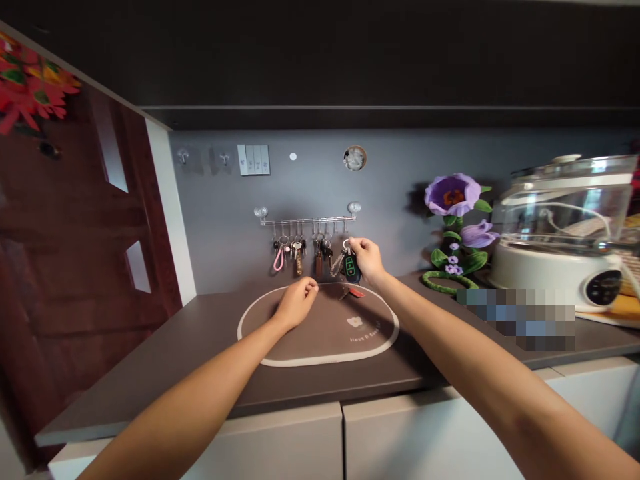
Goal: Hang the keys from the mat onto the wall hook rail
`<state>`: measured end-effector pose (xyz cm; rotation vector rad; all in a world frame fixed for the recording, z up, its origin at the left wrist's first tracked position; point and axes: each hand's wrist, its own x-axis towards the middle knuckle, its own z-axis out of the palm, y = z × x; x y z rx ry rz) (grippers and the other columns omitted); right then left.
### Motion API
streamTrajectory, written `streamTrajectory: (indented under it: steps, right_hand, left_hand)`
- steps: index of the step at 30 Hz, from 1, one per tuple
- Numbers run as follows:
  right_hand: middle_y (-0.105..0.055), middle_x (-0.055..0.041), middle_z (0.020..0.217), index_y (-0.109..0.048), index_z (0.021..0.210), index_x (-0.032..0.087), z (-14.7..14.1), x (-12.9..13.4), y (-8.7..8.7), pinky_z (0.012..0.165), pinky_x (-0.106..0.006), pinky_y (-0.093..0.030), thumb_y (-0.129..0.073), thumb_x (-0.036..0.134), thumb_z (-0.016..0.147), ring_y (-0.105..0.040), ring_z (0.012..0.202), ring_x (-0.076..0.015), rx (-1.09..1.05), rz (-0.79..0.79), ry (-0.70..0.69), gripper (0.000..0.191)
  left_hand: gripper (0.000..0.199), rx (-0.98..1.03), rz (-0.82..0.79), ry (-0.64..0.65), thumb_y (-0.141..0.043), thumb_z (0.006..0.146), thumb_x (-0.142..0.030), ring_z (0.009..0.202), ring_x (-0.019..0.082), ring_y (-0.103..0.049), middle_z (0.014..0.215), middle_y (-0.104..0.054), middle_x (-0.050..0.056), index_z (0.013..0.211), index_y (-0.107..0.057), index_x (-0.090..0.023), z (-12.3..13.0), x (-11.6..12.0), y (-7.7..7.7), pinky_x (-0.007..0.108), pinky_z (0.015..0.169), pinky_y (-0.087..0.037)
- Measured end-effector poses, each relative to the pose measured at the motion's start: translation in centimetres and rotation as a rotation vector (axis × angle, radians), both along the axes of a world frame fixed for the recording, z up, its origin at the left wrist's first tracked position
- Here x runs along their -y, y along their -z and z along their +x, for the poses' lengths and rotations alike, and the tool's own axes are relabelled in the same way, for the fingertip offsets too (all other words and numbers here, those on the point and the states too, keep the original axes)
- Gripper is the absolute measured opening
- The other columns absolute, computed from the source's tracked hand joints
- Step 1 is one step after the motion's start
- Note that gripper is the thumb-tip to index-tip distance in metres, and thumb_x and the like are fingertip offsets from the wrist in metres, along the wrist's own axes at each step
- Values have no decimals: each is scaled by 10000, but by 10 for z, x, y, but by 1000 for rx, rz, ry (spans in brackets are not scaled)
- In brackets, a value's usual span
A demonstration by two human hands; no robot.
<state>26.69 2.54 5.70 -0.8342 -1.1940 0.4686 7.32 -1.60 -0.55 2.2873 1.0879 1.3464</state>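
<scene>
My right hand (367, 259) pinches the metal ring of a bunch of keys at the right end of the hook rail (310, 220). From that ring hang a black car key fob (351, 267) with green-outlined buttons and a braided strap (337, 265). My left hand (297, 303) is curled closed over the brown mat (320, 347); its palm side is hidden. Other key bunches dangle from the rail, among them one with a pink loop (279, 259) and one with a brown tag (319, 260). A red key tag (356, 292) with a small key lies on the mat's far part.
To the right stand a purple artificial flower (453, 195) and a white appliance with a clear cover (555, 267). A dark shelf (320, 60) overhangs the counter (200, 360). Two clear hooks (225, 160) and a switch panel (254, 160) are on the wall.
</scene>
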Motion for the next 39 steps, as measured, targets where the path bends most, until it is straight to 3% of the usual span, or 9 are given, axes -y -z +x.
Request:
streamTrajectory:
  steps: [9,17,24,39]
  right_hand:
    - [-608,-38,669,-560,633,145,-5,-43,-31,617,-257,-392,-512,392,680,-500,602,-128,30,-8,282,256]
    - [-635,-81,703,-589,635,152,-16,-58,-40,677,-292,-385,-490,312,715,-532,648,-168,165,-55,465,205]
    - [-639,-112,758,-607,663,151,-19,-58,-43,722,-322,-381,-485,271,732,-548,706,-197,294,-53,522,185]
    - [-634,-77,735,-586,671,158,-14,-61,-22,716,-300,-381,-523,288,701,-534,690,-172,233,-39,463,147]
  left_hand:
    - [197,13,-19,6,-409,788,-298,576,110,-541,672,-589,13,767,-549,-160,0,-4,5,221,567,-420]
    - [198,-5,-22,-10,-398,794,-291,572,110,-544,664,-602,14,743,-539,-162,1,-5,4,218,567,-411]
    - [174,2,-28,-10,-405,788,-269,572,108,-546,684,-612,19,752,-540,-166,0,-6,6,220,570,-416]
    - [175,15,-50,-13,-418,783,-274,573,111,-542,679,-597,18,779,-549,-159,0,-7,6,229,571,-428]
